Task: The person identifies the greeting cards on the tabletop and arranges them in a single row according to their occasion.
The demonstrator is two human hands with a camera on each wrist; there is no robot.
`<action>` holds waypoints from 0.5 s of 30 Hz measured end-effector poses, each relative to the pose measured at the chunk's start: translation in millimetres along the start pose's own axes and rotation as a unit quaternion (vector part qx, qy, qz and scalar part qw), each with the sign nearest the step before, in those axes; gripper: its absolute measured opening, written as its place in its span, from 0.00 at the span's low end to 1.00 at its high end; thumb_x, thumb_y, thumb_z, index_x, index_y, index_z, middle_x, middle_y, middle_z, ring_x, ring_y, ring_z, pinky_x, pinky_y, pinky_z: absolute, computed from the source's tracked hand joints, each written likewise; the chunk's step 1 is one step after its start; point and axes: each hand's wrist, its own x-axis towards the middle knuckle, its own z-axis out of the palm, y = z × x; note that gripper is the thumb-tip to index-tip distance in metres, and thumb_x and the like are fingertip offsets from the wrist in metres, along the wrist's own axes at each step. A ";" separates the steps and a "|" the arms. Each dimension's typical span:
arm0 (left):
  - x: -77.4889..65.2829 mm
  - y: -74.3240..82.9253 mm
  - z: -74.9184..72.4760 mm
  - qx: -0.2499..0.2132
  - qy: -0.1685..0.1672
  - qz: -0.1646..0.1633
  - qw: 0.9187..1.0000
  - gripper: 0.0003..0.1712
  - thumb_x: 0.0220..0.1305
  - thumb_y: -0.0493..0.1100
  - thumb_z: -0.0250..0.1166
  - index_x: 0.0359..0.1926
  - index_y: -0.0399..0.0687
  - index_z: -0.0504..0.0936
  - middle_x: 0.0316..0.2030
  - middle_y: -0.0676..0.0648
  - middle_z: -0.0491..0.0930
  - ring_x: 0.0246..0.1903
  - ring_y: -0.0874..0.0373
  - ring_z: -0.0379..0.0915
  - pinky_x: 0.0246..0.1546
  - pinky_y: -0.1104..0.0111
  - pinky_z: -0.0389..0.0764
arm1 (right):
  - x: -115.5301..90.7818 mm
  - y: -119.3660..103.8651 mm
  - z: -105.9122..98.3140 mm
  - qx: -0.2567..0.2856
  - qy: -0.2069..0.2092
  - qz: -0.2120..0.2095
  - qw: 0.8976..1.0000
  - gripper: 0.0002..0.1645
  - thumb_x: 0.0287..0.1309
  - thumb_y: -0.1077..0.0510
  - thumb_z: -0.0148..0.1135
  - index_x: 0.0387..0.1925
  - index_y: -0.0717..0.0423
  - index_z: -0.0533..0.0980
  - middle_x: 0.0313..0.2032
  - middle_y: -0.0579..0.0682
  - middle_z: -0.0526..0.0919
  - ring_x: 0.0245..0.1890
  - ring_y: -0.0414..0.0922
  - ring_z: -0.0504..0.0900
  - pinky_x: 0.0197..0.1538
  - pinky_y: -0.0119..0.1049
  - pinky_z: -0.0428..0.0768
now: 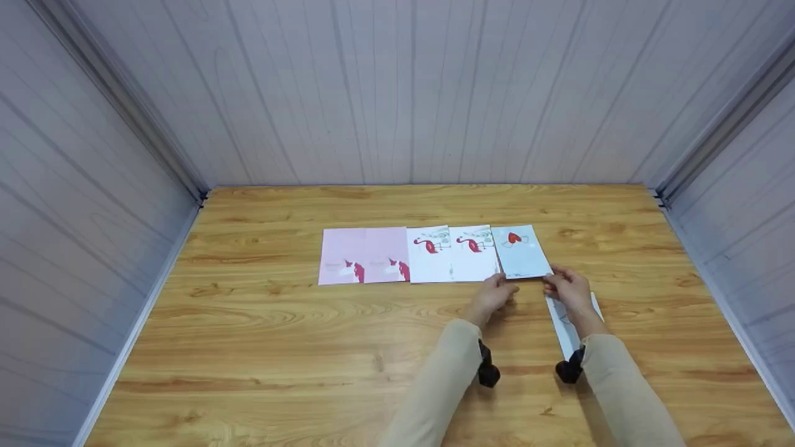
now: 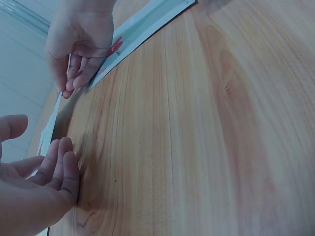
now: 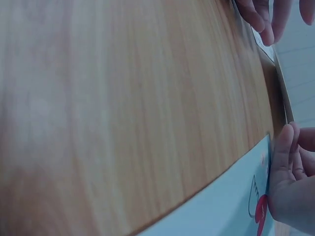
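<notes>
A light blue card [image 1: 520, 253] with a red heart ends a row at the right. My right hand [image 1: 570, 290] pinches its near right corner between thumb and fingers, and the card's near edge is raised off the table in the right wrist view. My left hand [image 1: 492, 297] is at the near left corner, fingers extended by the edge and thumb apart in the left wrist view. Another light blue card [image 3: 211, 209] with a red heart lies under my right wrist, partly hidden by it. Next to the heart card is a white flamingo card [image 1: 473, 257].
A second flamingo card [image 1: 428, 264] and two pink cards [image 1: 340, 248] with a unicorn picture continue the row leftward, edges meeting or overlapping. The wood-grain table [image 1: 261, 347] is bounded by pale panel walls [image 1: 410, 93] at the back and sides.
</notes>
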 end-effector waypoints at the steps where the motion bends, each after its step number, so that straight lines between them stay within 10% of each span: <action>1: 0.2 0.1 -0.2 0.004 -0.001 -0.002 1.000 0.26 0.58 0.42 0.58 0.58 0.43 0.66 0.29 0.45 0.75 0.29 0.53 0.72 0.27 0.65 0.69 | 0.5 0.2 0.3 -0.006 0.002 0.000 1.000 0.26 0.60 0.66 0.47 0.59 0.69 0.58 0.33 0.50 0.75 0.27 0.37 0.77 0.36 0.29 0.75; 15: 4.4 1.5 -5.5 0.040 -0.026 -0.023 0.999 0.31 0.58 0.44 0.57 0.62 0.43 0.60 0.31 0.47 0.73 0.31 0.55 0.69 0.36 0.65 0.68 | 7.4 -1.1 3.3 -0.071 -0.012 0.023 0.997 0.27 0.59 0.65 0.48 0.60 0.67 0.57 0.36 0.56 0.73 0.26 0.39 0.77 0.34 0.32 0.76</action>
